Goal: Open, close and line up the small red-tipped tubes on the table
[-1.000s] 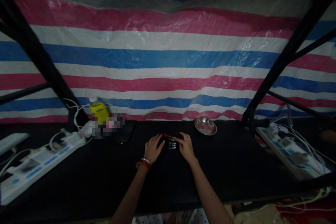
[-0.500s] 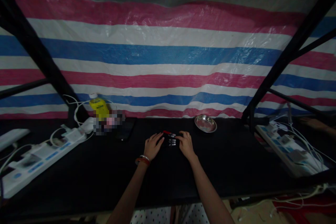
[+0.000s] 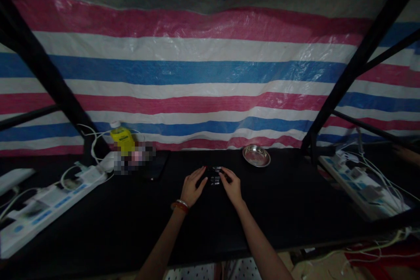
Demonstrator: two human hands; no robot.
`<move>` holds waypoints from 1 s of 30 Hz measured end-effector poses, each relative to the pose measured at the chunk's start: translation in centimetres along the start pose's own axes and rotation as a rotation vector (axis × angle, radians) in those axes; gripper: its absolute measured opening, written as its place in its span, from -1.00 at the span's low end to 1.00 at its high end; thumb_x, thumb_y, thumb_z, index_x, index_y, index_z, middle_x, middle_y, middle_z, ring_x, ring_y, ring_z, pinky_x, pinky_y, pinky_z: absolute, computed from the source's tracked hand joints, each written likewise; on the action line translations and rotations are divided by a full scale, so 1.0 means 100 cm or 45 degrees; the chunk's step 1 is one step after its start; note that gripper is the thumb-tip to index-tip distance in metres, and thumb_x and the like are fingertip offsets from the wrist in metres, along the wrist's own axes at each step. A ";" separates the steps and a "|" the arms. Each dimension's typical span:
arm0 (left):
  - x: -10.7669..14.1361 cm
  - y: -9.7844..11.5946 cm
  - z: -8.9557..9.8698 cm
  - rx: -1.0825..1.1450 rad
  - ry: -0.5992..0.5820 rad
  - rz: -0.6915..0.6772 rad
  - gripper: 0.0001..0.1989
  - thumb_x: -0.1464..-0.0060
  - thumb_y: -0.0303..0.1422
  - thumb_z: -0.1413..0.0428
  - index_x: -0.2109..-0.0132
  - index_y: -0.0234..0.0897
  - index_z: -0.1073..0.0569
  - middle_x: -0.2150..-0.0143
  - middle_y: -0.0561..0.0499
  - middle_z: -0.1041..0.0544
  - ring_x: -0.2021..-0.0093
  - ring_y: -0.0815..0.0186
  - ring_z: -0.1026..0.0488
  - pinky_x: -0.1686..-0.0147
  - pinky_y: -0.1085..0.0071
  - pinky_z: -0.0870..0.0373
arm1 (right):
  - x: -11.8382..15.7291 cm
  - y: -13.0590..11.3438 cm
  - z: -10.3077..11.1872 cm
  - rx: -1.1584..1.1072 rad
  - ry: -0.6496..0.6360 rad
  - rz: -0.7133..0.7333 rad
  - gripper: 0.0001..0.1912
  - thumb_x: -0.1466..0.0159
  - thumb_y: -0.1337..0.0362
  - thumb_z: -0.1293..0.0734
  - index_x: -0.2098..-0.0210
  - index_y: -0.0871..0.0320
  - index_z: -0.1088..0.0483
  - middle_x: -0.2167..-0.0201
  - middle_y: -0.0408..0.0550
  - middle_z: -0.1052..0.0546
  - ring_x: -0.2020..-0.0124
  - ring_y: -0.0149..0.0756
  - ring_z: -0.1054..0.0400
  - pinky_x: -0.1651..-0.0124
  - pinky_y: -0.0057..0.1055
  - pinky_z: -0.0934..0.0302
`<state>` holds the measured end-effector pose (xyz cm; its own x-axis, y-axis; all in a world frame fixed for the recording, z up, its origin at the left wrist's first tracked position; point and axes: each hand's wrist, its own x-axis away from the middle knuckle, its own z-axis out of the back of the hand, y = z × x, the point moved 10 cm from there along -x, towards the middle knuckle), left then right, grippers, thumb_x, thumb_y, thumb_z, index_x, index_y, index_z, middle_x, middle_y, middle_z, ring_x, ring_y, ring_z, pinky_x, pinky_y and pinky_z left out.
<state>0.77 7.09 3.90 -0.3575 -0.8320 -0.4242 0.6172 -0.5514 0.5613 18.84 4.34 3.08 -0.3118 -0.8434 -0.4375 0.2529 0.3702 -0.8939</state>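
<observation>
Several small, slim items (image 3: 215, 180) with dark bodies and shiny silver ends lie in a row on the black tabletop (image 3: 210, 218); their kind is too dim and small to tell. The farthest slim item (image 3: 215, 168) lies crosswise between my two hands. My left hand (image 3: 193, 187), with bracelets at the wrist, rests at its left end, fingers stretched forward and thumb apart. At its silver right end are the fingertips of my right hand (image 3: 232, 188), slightly bent, with the thumb apart beside the nearer items. Neither hand visibly grasps anything.
A round metal dish (image 3: 256, 156) stands behind my right hand. Power strips with plugs and cables lie left (image 3: 55, 203) and right (image 3: 364, 186). A yellow bottle (image 3: 123, 139) and a dark phone-like slab (image 3: 155, 166) sit at back left. Black frame bars and striped sheeting rise behind.
Both hands have closed in slightly on the farthest item, and the right fingers have bent inward. Its red part, plain before, is now mostly out of sight. The view has shifted a little.
</observation>
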 end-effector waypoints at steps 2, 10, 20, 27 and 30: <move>0.001 0.003 0.001 -0.039 0.010 -0.026 -0.55 -0.17 -0.19 0.09 -0.19 -0.11 -0.23 -0.18 -0.04 -0.32 -0.19 0.19 -0.23 -0.08 0.10 -0.23 | 0.003 0.014 -0.001 -0.164 0.069 -0.180 -0.70 -0.11 0.13 -0.35 0.23 0.17 -0.49 0.22 0.03 -0.53 0.30 -0.26 -0.41 0.25 -0.33 -0.32; 0.001 0.003 0.007 0.113 0.068 0.019 -0.55 -0.11 -0.18 0.02 -0.15 -0.11 -0.28 -0.12 -0.04 -0.39 -0.12 0.21 -0.30 -0.08 0.17 -0.24 | 0.007 0.047 -0.010 -0.826 0.183 -0.557 -0.71 0.10 0.20 -0.50 0.48 0.18 -0.37 0.59 -0.20 -0.48 0.55 -0.38 -0.41 0.43 -0.47 -0.34; 0.002 -0.045 0.001 0.553 0.092 0.487 -0.58 0.04 -0.10 -0.09 0.09 -0.24 -0.47 0.18 -0.06 -0.55 0.12 0.22 -0.45 0.04 0.23 -0.32 | 0.012 0.087 -0.016 -1.446 0.121 -1.035 -0.87 -0.07 0.45 -0.37 0.34 0.21 -0.46 0.33 -0.07 -0.52 0.22 -0.42 -0.44 0.22 -0.65 -0.39; 0.001 -0.034 0.006 0.619 0.070 0.489 -0.59 0.06 -0.10 -0.10 0.13 -0.26 -0.49 0.22 -0.05 -0.55 0.14 0.22 -0.46 0.04 0.24 -0.31 | 0.017 0.082 -0.024 -1.490 0.115 -1.114 -0.88 -0.08 0.50 -0.36 0.38 0.24 -0.47 0.35 -0.08 -0.53 0.26 -0.46 -0.45 0.24 -0.68 -0.38; 0.000 -0.034 0.007 0.665 0.083 0.497 -0.55 0.13 -0.08 -0.15 0.13 -0.28 -0.49 0.24 -0.06 -0.55 0.19 0.23 -0.47 0.09 0.25 -0.34 | 0.017 0.075 -0.026 -1.401 0.103 -1.052 -0.88 -0.03 0.51 -0.39 0.40 0.27 -0.48 0.37 -0.06 -0.54 0.28 -0.42 -0.46 0.21 -0.65 -0.37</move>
<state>-1.84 8.90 2.50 -0.1227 -0.9807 -0.1526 0.2651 -0.1805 0.9472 17.82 6.68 -4.63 -0.0771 -0.9559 0.2833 -0.8662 -0.0765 -0.4937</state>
